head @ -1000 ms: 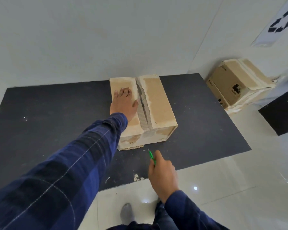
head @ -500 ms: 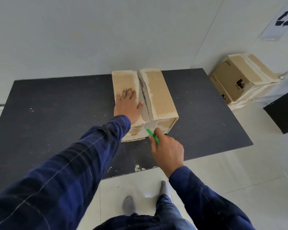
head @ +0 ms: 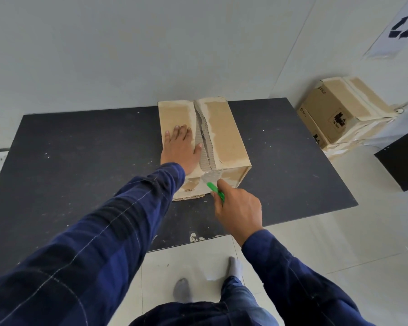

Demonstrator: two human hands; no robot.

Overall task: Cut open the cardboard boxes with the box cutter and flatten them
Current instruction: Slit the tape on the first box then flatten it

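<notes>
Pressing flat on the left top flap of the cardboard box (head: 226,137), the left hand (head: 180,149) has straight, slightly spread fingers, thumb beside the torn centre seam. Just nearer than that thumb, the right hand (head: 239,208) curls its fingers round a green box cutter (head: 214,188), tip at the box's taped near edge. Far right of these fingers, stacked boxes (head: 335,114) bear a label that seems to read "UN 3481"; the brand print is illegible.

I count two hands, left hand (head: 180,150) and right hand (head: 240,209), one green box cutter (head: 216,189) in the right fingers (head: 226,186), one cardboard box (head: 224,135) under the left fingers (head: 181,132), apparently two stacked boxes (head: 332,111) well right of them.
</notes>
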